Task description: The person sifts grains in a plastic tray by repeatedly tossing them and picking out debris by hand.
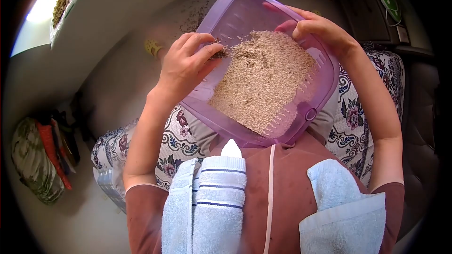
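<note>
A translucent purple tray [226,120] rests tilted over my lap, with a heap of pale tan grains [263,80] in it. Darker bits lie on top of the heap near its upper left. My right hand [320,26] grips the tray's upper right rim, the thumb on top and the fingers seen through the plastic. At the left rim, my left hand [190,59] has its fingers bent together around a pinch of dark loose bits [219,52], some of them spilling at the fingertips.
Dark debris [195,16] is scattered on the floor beyond the tray. A yellow clog [152,47] is on a foot there. Patterned fabric [353,108] covers the seat. Bags [37,160] stand at the left, a dark cabinet [360,9] at the upper right.
</note>
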Action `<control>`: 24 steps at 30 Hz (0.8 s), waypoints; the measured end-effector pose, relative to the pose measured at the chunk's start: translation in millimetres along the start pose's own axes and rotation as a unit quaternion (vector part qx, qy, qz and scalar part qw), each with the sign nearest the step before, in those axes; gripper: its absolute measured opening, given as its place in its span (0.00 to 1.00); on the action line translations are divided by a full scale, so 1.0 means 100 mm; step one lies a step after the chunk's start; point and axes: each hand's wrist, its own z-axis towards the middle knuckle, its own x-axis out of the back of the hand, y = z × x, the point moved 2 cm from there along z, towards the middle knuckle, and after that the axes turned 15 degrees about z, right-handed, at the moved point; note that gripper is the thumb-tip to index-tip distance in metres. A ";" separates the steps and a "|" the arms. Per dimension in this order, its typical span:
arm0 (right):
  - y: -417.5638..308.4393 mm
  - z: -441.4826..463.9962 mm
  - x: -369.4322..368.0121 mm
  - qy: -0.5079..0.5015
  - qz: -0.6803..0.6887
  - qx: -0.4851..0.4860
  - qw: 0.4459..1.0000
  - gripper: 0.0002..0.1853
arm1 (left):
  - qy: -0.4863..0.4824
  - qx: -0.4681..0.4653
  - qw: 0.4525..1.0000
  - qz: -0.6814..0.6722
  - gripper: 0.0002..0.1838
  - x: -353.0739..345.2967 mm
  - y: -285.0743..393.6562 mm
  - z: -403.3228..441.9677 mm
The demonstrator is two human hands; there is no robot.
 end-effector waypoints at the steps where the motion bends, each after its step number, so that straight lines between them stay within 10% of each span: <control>1: 0.00 -0.01 -0.01 0.000 0.000 0.000 1.000 0.43 | 0.004 0.007 1.000 -0.015 0.19 -0.01 -0.04 -0.04; 8: 0.02 0.00 0.03 -0.001 -0.025 -0.009 1.000 0.44 | 0.018 0.105 0.988 -0.114 0.16 0.09 -0.02 -0.16; 24: 0.03 -0.01 0.04 -0.019 -0.007 0.000 1.000 0.46 | 0.024 -0.072 0.995 -0.059 0.11 0.07 -0.31 -0.25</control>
